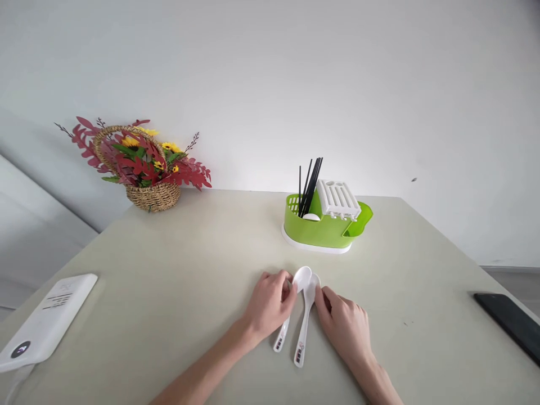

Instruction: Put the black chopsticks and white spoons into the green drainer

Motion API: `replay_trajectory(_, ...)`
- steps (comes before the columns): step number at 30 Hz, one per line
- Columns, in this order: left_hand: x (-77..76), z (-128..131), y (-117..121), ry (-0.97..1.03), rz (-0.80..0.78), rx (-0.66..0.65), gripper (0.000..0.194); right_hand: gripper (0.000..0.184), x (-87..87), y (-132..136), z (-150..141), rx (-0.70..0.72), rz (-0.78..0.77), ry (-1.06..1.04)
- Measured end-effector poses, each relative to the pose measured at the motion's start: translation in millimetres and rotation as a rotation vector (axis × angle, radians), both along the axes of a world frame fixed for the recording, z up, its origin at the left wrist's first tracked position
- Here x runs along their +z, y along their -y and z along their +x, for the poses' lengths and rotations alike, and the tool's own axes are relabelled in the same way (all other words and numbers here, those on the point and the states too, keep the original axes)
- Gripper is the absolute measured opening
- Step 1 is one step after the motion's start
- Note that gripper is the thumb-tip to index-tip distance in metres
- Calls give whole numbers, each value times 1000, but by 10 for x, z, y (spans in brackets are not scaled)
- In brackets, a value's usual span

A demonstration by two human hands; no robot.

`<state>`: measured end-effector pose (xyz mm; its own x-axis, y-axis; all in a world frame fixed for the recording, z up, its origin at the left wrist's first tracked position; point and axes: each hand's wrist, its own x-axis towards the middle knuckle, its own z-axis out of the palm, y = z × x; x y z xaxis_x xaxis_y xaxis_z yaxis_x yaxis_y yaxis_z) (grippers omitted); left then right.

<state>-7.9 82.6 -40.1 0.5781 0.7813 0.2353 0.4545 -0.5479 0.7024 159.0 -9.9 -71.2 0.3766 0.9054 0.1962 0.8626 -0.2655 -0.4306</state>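
Against pale wall (270, 101), greenish table (202, 253), spoons (309, 293)

White spoons (309, 293) — dark-printed handles (302, 340), green caddy (304, 232) — white base (316, 250), black chopsticks (313, 184), red-and-yellow bouquet (141, 163), tan basket (154, 198)

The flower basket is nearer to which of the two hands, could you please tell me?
Left. The left hand is on the camera side of the flower basket and to its right, at one spoon; the right hand is farther right, at the other spoon.
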Motion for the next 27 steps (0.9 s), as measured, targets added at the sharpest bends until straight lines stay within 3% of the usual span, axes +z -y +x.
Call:
replay_trajectory(5,58,-91,-121,182,-236,110,37,47,44,-8,-4,4,-10,-32)
replay_trajectory(10,154,-202,-332,397,-274,218,40,47,82,-15,-6,11,0,-55)
replay_trajectory(13,388,-246,-516,540,-178,287,39,46,94,-20,-5,10,14,-49)
replay_trajectory(18,1078,-149,-808,699,191,323,35,44,102,-26,1,45,22,-59)
replay_trajectory(21,1362,16,-955,696,331,305,35,46,100,-28,8,55,39,-81)
replay_trajectory(24,1391,195,-1085,573,381,252,33,45,90,-28,18,72,58,-112)
replay_trajectory(27,1250,321,-1193,410,432,199,29,43,75,-30,24,79,76,-133)
